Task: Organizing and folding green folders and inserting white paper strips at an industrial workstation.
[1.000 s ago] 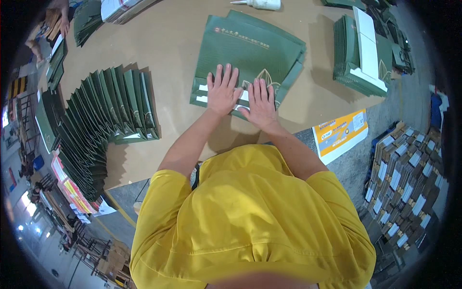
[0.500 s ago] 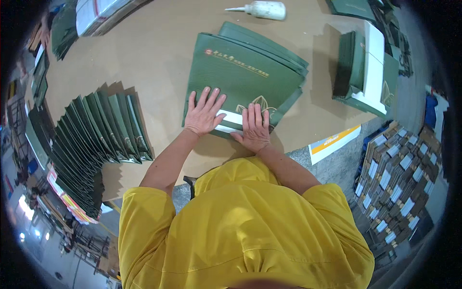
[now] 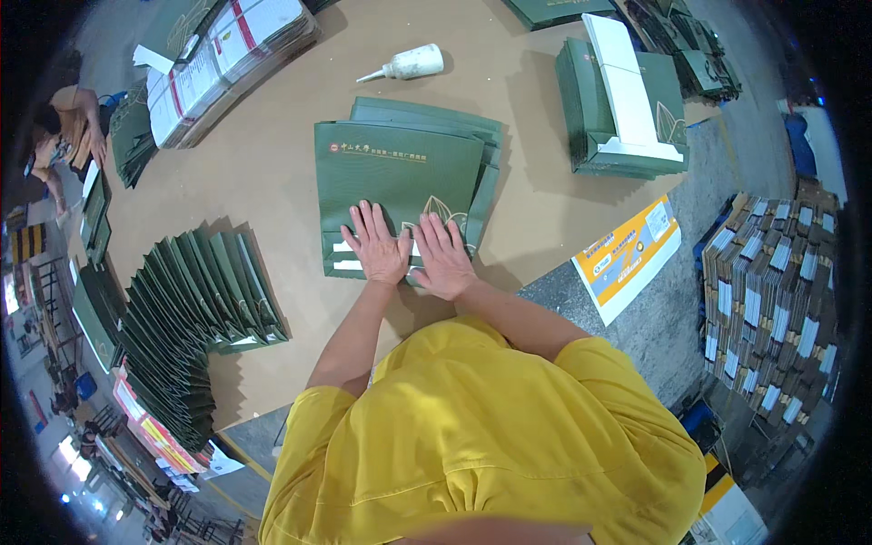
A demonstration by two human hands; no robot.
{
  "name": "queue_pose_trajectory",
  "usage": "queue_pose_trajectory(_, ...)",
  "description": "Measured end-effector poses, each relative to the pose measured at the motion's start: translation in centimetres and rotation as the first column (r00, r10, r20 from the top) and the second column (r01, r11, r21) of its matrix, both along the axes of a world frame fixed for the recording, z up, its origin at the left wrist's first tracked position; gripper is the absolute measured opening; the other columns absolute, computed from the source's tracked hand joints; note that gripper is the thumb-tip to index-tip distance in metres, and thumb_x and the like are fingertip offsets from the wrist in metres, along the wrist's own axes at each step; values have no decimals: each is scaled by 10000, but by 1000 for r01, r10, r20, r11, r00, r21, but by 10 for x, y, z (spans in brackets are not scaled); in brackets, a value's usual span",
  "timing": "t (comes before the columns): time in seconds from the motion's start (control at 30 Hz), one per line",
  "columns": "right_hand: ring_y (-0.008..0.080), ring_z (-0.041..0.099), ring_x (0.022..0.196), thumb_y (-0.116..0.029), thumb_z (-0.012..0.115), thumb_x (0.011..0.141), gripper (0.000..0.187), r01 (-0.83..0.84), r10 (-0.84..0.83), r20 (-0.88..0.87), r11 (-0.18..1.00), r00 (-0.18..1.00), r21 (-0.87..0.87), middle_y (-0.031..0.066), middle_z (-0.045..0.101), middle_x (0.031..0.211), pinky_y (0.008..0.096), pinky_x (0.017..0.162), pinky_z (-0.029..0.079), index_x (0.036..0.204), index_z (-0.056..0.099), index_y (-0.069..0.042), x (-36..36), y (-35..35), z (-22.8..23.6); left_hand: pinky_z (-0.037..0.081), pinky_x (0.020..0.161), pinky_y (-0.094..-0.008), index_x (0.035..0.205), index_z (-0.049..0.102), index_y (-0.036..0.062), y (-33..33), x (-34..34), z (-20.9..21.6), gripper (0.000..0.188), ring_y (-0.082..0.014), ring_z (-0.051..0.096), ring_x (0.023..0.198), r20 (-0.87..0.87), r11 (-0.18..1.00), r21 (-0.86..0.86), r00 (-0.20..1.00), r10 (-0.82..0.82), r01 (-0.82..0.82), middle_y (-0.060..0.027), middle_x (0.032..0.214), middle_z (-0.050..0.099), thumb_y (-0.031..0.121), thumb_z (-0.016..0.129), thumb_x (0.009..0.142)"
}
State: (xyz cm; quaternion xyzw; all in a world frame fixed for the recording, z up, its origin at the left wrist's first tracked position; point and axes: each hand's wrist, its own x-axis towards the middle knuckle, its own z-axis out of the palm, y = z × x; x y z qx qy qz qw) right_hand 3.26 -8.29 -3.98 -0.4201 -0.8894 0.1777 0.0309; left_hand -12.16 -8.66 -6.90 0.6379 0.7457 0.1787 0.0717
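Observation:
A green paper bag [image 3: 391,177] with gold line art lies flat on top of a few others, which fan out behind it to the right. Its bottom flap, edged by a white strip [image 3: 349,265], faces me. My left hand [image 3: 380,247] rests flat on the lower part of the bag, fingers spread. Beside it, my right hand [image 3: 442,259] presses flat on the bag's lower right, fingers stretched out and close together. Neither hand grips anything. Beyond the bags lies a white squeeze bottle [image 3: 413,63] with a thin nozzle, on its side.
Many folded green bags [image 3: 186,309] stand fanned in a curve at left. A strapped stack of white sheets [image 3: 222,77] sits far left. A bundle of green bags [image 3: 581,109] with a white strip stands at right. Another person's hand [image 3: 96,143] shows at the far left edge.
The view has shifted and turned. Both hands remain flat on the bag, now closer together, and the flap under them shows less white. The top bag lies straighter before me.

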Motion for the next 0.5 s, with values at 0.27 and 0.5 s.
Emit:
queue_pose_trajectory(0.27, 355, 233, 1328, -345, 604, 779, 679, -65, 101, -107, 951, 989, 302, 182, 278, 1423, 528, 1064, 208, 1350, 361, -70, -8, 112, 55, 34, 1071, -579, 1356, 322, 2, -1, 5, -5, 725, -353, 137, 1375, -72, 994, -93, 996, 50, -56, -190, 1457, 235, 442, 491, 804)
queue_pose_trajectory(0.5, 343, 154, 1362, -470, 540, 824, 749, -168, 160, 57, 967, 985, 190, 182, 203, 1465, 519, 1082, 129, 1405, 279, -77, 6, 157, -4, 120, 1040, -611, 1337, 379, 38, -4, 13, -1, 693, -336, 237, 1343, -62, 989, -131, 997, 55, -63, -168, 1423, 313, 452, 495, 793)
